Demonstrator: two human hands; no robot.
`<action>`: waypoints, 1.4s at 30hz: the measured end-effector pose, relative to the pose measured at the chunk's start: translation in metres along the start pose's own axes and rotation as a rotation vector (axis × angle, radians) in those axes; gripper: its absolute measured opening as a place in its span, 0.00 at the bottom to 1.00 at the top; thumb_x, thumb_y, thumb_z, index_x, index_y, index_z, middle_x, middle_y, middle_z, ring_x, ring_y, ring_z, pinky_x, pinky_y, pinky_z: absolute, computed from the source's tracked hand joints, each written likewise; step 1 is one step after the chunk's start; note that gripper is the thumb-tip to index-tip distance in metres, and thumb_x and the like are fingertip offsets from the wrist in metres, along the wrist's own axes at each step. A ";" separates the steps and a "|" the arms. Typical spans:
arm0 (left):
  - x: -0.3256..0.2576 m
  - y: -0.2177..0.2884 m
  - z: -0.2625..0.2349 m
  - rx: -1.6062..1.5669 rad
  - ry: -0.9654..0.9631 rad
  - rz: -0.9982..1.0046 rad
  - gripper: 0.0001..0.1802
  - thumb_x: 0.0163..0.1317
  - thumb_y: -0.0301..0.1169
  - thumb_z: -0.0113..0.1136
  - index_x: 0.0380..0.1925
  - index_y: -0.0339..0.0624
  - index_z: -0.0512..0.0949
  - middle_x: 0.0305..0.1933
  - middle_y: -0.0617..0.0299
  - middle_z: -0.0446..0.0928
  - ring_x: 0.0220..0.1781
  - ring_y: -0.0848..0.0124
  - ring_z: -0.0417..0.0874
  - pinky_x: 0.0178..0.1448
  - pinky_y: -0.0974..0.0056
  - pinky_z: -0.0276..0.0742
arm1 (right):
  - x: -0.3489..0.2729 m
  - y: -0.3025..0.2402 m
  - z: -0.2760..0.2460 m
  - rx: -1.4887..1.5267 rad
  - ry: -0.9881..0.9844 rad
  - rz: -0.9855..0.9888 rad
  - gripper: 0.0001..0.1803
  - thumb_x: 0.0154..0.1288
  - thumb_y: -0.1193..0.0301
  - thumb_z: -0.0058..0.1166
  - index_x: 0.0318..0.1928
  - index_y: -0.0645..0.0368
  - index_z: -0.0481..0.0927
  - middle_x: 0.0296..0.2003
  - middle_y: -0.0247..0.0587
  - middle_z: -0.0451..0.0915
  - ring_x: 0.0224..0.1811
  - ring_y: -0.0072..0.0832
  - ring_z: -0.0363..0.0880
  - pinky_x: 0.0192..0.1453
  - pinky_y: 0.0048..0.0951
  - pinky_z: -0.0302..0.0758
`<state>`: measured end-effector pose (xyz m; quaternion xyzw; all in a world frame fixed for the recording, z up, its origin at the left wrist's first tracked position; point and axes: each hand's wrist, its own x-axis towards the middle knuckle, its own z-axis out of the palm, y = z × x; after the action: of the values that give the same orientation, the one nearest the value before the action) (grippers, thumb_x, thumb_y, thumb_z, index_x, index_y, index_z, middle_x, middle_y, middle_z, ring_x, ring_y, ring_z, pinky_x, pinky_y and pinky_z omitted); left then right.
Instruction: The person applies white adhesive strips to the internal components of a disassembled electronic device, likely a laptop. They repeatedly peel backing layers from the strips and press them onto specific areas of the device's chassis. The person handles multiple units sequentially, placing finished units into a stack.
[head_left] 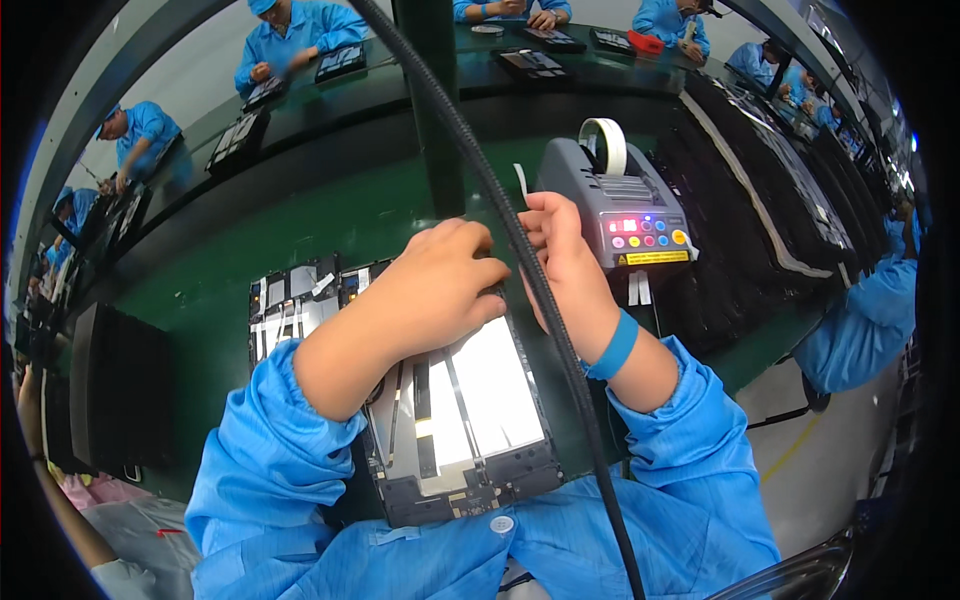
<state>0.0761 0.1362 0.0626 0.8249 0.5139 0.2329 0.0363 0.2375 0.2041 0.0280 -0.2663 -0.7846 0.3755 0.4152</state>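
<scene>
An opened tablet (495, 385) with a shiny metal inner plate, dark cables and a circuit board along its near end lies in front of me. Over its far part is my left hand (445, 285), fingers curled toward the thumb; whatever they may pinch is hidden. My right hand (565, 255), with a blue wristband (613, 345), is closed beside the grey tape dispenser (622, 210). A short white strip of tape (520, 180) sticks up from its fingertips. Partly behind my left forearm lies a second opened tablet (290, 300).
A black cable (470, 140) hangs across the view in front of my right hand. Black padded mats (715, 220) lie right of the dispenser. A black box-like object (120, 385) stands at left. Across the green bench (330, 215), several people in blue work on similar devices.
</scene>
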 end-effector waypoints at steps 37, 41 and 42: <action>-0.033 -0.028 -0.007 0.071 0.210 -0.054 0.17 0.39 0.32 0.71 0.34 0.46 0.85 0.43 0.54 0.75 0.51 0.55 0.73 0.55 0.54 0.69 | 0.028 0.019 0.024 0.521 -0.204 0.451 0.30 0.50 0.78 0.58 0.54 0.62 0.62 0.41 0.40 0.69 0.32 0.19 0.70 0.36 0.21 0.71; -0.034 -0.028 -0.006 0.038 0.172 -0.119 0.17 0.39 0.33 0.71 0.34 0.47 0.86 0.45 0.53 0.75 0.53 0.54 0.72 0.57 0.53 0.67 | 0.023 0.012 0.014 0.328 -0.145 0.257 0.14 0.56 0.75 0.58 0.43 0.61 0.71 0.33 0.31 0.71 0.29 0.16 0.68 0.35 0.19 0.69; -0.035 -0.029 -0.006 0.013 0.159 -0.134 0.16 0.40 0.33 0.71 0.34 0.47 0.86 0.46 0.52 0.75 0.54 0.54 0.72 0.57 0.53 0.67 | 0.026 0.008 0.005 0.288 -0.182 0.215 0.10 0.58 0.76 0.57 0.40 0.61 0.72 0.31 0.29 0.71 0.29 0.15 0.68 0.35 0.20 0.69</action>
<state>0.0370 0.1188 0.0473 0.7676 0.5708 0.2915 0.0055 0.2212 0.2257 0.0315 -0.2515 -0.7241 0.5486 0.3340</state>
